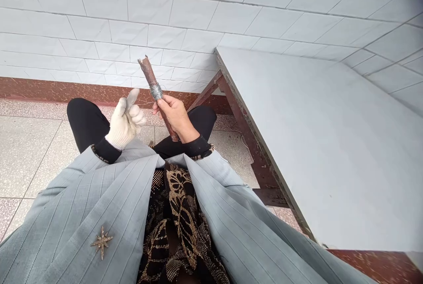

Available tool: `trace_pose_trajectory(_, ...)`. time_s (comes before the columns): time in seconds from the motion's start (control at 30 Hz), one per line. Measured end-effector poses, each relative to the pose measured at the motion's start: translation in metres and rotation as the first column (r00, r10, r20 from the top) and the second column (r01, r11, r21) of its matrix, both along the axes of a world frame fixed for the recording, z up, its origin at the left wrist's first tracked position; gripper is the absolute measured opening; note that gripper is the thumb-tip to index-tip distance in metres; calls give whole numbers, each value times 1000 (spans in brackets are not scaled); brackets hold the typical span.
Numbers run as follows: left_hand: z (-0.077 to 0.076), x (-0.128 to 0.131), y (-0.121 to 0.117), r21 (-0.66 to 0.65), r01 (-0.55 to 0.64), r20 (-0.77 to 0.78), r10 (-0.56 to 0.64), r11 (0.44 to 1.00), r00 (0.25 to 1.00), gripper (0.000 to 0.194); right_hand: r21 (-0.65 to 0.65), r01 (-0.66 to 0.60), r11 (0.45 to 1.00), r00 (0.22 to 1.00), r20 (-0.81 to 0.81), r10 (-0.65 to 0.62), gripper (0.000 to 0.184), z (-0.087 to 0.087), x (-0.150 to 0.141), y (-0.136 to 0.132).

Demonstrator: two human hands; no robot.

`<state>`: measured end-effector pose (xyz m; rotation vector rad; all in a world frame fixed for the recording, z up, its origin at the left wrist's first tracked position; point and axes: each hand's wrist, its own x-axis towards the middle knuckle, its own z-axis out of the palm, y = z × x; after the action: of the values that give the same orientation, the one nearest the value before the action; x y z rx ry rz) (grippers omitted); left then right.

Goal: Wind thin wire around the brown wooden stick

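My right hand point(174, 116), bare, is closed around a brown wooden stick point(148, 71), which is held tilted in front of my lap. Silvery wire point(155, 91) is wound in a tight coil about the stick's upper half, just above my right thumb. To the left of it is my left hand point(127, 119) in a white knitted glove, its fingers curled and the index finger pointing up. A faint thin strand runs between the glove and the coil. The lower end of the stick sticks out below my right palm.
A table with a pale top point(317, 143) and dark red wooden legs stands close on my right. Ahead rises a white tiled wall point(148, 6) with a reddish skirting band point(42, 88). Speckled floor tiles point(29, 156) lie below my knees.
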<state>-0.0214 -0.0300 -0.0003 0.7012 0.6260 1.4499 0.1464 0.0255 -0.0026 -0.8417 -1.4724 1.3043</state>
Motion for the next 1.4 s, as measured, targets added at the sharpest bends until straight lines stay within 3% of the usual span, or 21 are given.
trace_pose_trajectory(0.07, 2, 1, -3, 57, 15, -57, -11, 998, 998, 45, -1, -16, 1000, 1000, 6, 16, 32, 2, 0, -2)
trace_pose_trajectory(0.17, -5, -3, 2, 206, 56, -316, 12, 977, 949, 59, -9, -33, 999, 999, 24, 33, 33, 6, 1, -4)
trace_pose_trajectory(0.3, -21, -14, 14, 404, -10, -635, 288, 915, 717, 65, -36, -4, 999, 999, 38, 6, 31, 7, 1, -5)
trace_pose_trajectory(0.4, -26, -20, 21, 501, -105, -660, 458, 859, 595, 56, -71, -4, 997, 999, 36, 6, 28, 5, 0, -3)
trace_pose_trajectory(0.5, -27, -19, 28, 530, -158, -586, 494, 833, 642, 51, -107, -22, 994, 999, 24, 24, 29, 1, -1, -1)
trace_pose_trajectory(0.73, -24, -8, 30, 409, -255, -505, 451, 876, 736, 38, -176, 1, 984, 999, -45, -9, 27, 0, 6, 6)
trace_pose_trajectory(0.93, -31, -25, 26, 240, -31, -581, 169, 970, 796, 36, -190, -3, 982, 994, -112, -19, 36, 20, 45, 17)
trace_pose_trajectory(1.07, -40, -37, 29, 270, 23, -605, 151, 963, 782, 36, -223, -34, 974, 991, -132, 4, 34, 35, 79, 25)
trace_pose_trajectory(1.13, -43, -40, 30, 330, 42, -716, 221, 943, 662, 35, -206, -32, 978, 992, -123, 7, 33, 41, 91, 26)
trace_pose_trajectory(1.17, -44, -40, 30, 364, 66, -793, 272, 929, 545, 34, -200, -38, 979, 989, -147, 8, 32, 43, 94, 26)
trace_pose_trajectory(1.23, -46, -40, 31, 423, 138, -891, 383, 896, 242, 31, -199, -44, 979, 977, -213, 0, 28, 48, 98, 25)
trace_pose_trajectory(1.3, -51, -39, 32, 459, 216, -882, 472, 862, -7, 30, -223, -29, 974, 966, -258, -31, 25, 52, 97, 24)
trace_pose_trajectory(1.33, -54, -38, 34, 472, 246, -861, 503, 847, -79, 31, -237, -9, 972, 962, -266, -56, 23, 53, 96, 24)
trace_pose_trajectory(1.4, -60, -38, 37, 476, 296, -833, 532, 828, -151, 31, -244, 31, 969, 958, -269, -99, 21, 56, 92, 25)
